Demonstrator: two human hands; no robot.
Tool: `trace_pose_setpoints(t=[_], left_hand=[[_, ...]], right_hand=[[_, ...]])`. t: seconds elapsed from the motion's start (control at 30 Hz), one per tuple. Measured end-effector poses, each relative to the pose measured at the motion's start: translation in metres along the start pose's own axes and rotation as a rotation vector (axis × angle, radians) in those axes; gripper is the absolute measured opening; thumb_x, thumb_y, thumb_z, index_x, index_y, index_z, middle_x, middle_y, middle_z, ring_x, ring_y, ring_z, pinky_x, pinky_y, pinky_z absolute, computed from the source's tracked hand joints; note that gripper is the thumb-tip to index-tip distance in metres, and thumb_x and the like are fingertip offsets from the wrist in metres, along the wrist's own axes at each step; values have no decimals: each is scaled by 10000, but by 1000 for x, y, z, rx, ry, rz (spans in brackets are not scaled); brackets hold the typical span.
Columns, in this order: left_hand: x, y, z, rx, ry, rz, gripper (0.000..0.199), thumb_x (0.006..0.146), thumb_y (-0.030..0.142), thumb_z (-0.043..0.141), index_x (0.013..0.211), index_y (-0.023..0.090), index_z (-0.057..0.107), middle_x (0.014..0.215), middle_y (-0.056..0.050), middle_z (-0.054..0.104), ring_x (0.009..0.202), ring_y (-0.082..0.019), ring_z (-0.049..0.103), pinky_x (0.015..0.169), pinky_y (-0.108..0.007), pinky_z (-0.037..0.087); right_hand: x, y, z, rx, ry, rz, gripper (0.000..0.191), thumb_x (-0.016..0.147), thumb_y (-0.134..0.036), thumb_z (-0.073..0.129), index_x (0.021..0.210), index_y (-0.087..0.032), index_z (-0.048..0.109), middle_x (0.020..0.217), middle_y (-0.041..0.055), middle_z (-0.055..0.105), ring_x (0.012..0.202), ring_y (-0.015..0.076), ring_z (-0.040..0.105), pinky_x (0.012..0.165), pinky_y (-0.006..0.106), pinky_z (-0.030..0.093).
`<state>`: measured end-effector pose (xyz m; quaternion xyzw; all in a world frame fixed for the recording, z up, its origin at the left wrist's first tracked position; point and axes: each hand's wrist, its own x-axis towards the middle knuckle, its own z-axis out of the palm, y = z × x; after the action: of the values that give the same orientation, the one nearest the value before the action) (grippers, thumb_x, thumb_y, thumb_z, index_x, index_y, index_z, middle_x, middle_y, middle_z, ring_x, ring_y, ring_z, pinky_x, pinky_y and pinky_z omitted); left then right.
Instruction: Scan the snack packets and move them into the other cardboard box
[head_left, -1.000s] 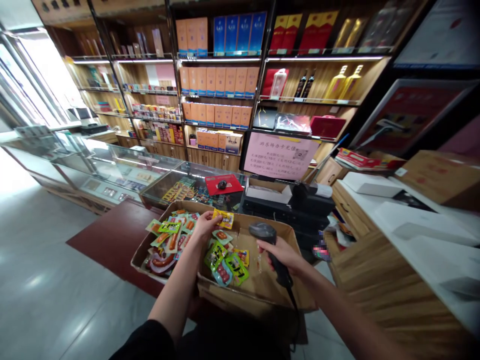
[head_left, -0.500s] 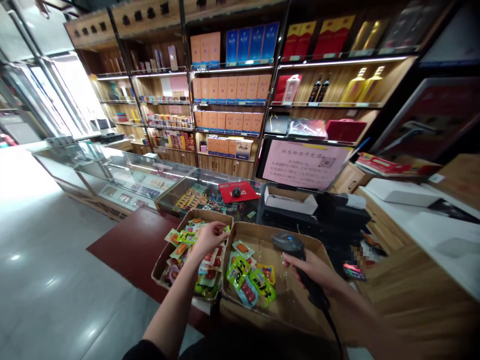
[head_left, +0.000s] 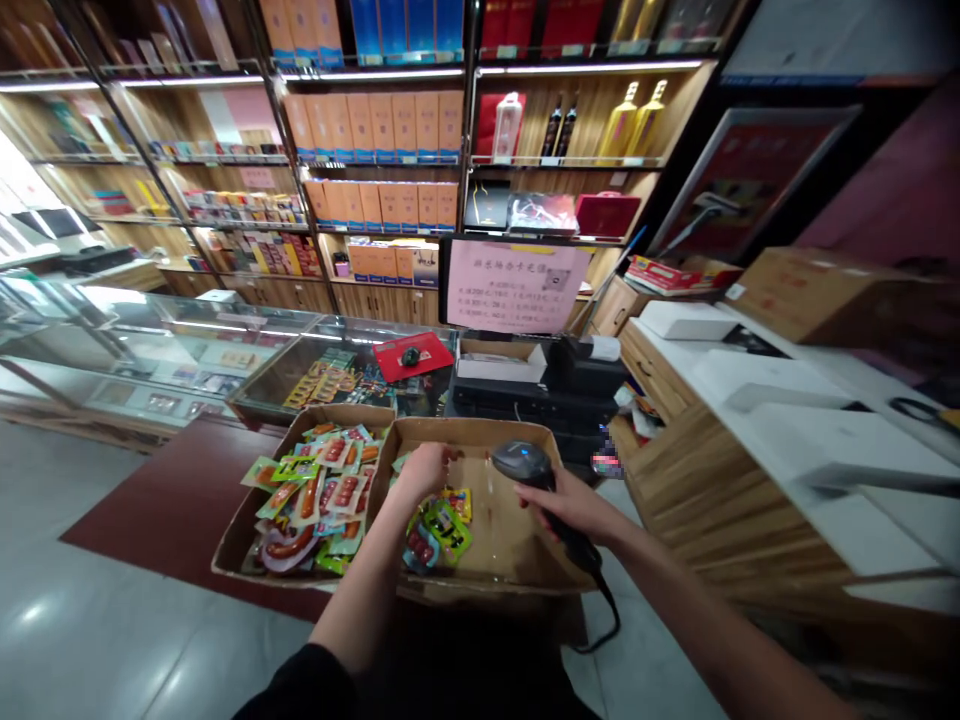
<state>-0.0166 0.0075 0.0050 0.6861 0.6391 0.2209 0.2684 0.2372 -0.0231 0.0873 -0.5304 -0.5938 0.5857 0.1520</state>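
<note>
A: What are the hands doing?

B: The right hand is gripping the black handheld barcode scanner, fingers closed round its handle, head aiming down into the right-hand open brown cardboard box. The left hand is reaching into that same box, fingers curling over the small pile of bright snack packets at its seven o'clock corner (whether it is actually pinching one, I cannot tell).

A: And how far along is it looking?

B: Early, I'd judge. The left-hand cardboard box, at nine o'clock from the scanner, is holding a heap of colourful sausage packets, while the right box is showing mostly bare bottom. The cash register is sitting at twelve o'clock.
</note>
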Motion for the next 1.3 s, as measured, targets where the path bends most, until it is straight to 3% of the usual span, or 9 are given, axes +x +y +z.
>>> trace_pose_setpoints(t=[0.17,0.3,0.43,0.53,0.67,0.8,0.97,1.1,1.3], left_hand=[[4,10,24,15,-75,-169,288,404,33,786,590,244,721,669,-55,708,729,-286,694,764,-352,523],[1,18,36,24,-111,-234,373,233,12,828,440,224,601,594,-46,671,808,-335,691,850,-408,497],[-2,24,38,104,-126,-230,355,286,0,828,455,208,595,608,-85,662,899,-374,682,899,-455,463],[-4,27,33,53,-55,-240,252,408,85,832,541,214,661,607,-63,660,794,-301,686,819,-375,485],[-3,26,26,-298,165,-226,190,602,310,808,697,191,694,650,-17,675,634,-171,629,633,-248,461],[-3,26,23,-734,389,-297,425,549,473,852,697,166,598,622,10,626,565,-118,579,558,-215,457],[-12,32,14,-1041,401,-360,532,477,448,913,788,158,594,745,-31,690,636,-136,642,591,-248,533],[-17,34,9,-1070,362,-403,520,485,406,925,840,144,650,825,-67,725,688,-157,673,584,-249,551],[-14,35,10,-1100,333,-378,522,466,390,936,841,111,704,789,-79,729,619,-135,646,555,-255,562]], right_hand=[[2,19,-19,15,-58,-32,402,752,-564,694,768,-188,554,438,-73,496,353,80,442,365,192,377],[3,23,-26,-2,-128,-53,378,771,-540,684,789,-191,538,448,-72,510,349,86,458,367,197,375],[4,25,-30,-8,-196,-55,357,784,-519,685,776,-196,533,444,-67,514,353,87,467,370,197,373],[5,30,-32,0,-207,-43,354,781,-514,702,788,-200,539,454,-65,523,358,86,473,374,196,384],[9,38,-35,24,-228,-62,353,780,-514,707,803,-201,546,454,-69,523,355,89,468,365,199,395],[13,41,-36,9,-248,-59,371,784,-542,692,756,-198,558,443,-59,514,341,88,466,350,199,375],[11,34,-38,3,-198,-52,388,757,-551,705,750,-209,520,457,-66,507,358,86,465,358,203,388],[7,27,-37,34,-146,-102,410,737,-559,704,792,-208,501,478,-82,501,361,83,458,357,210,407],[2,23,-34,17,-109,-130,399,740,-551,700,806,-202,518,481,-84,501,355,73,451,355,200,395]])
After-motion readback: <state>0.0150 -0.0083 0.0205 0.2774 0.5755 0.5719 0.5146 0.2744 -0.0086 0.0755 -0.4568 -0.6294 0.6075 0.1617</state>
